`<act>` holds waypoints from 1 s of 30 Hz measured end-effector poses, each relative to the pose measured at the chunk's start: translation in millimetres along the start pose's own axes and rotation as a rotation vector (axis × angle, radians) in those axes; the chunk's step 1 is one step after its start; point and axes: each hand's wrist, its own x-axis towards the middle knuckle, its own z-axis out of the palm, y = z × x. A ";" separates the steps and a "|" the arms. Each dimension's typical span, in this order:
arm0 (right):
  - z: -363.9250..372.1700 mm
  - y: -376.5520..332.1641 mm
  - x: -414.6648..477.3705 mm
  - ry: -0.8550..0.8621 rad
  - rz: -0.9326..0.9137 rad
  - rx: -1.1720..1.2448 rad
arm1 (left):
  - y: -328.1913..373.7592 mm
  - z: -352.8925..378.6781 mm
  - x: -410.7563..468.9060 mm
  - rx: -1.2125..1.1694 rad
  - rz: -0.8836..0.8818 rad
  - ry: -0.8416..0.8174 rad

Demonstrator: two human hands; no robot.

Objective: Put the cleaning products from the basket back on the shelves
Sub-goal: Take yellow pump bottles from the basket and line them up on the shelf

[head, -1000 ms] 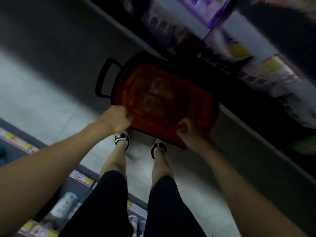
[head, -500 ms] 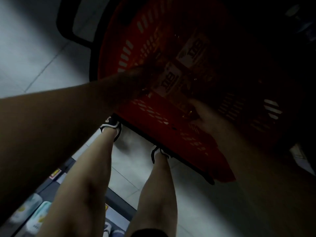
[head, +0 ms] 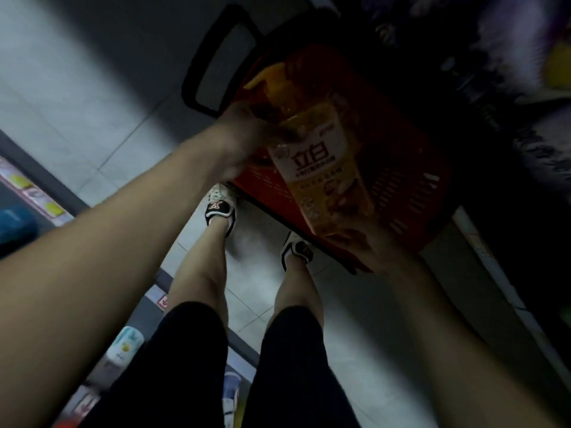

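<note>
A large yellow detergent bottle (head: 321,156) with a white label hangs over the red basket (head: 411,180) on the floor. My left hand (head: 247,134) grips the bottle's upper part near the neck. My right hand (head: 380,245) holds the bottle's base from below, mostly in shadow. The basket's black handle (head: 210,57) points up and to the left. What else lies in the basket is hidden by the bottle and the dark.
Shelves with packaged goods (head: 525,72) rise at the right, dark and blurred. A lower shelf edge with price tags (head: 37,193) and bottles (head: 123,347) runs along the left. My legs and sandalled feet (head: 221,208) stand on grey floor tiles just before the basket.
Both hands went from the basket's rim into the basket, took hold of the yellow bottle and lifted it up above the basket.
</note>
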 end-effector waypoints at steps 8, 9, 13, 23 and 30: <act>97.4 -81.9 -222.1 -0.118 -0.335 -0.256 | 174.4 2.6 -207.4 0.107 0.434 -0.017; 113.7 -90.6 -244.3 -0.120 -0.395 -0.257 | 193.2 -2.5 -235.2 0.117 0.485 0.004; 185.4 -124.0 -319.3 -0.291 -0.547 -0.280 | 247.1 -43.5 -346.8 0.030 0.659 0.080; 396.4 -201.6 -436.1 -0.699 -0.857 -0.535 | 248.8 -157.5 -510.3 -0.165 0.808 0.294; 545.9 -208.8 -482.9 -0.751 -1.086 -0.846 | 270.6 -252.4 -591.8 -0.313 1.027 0.405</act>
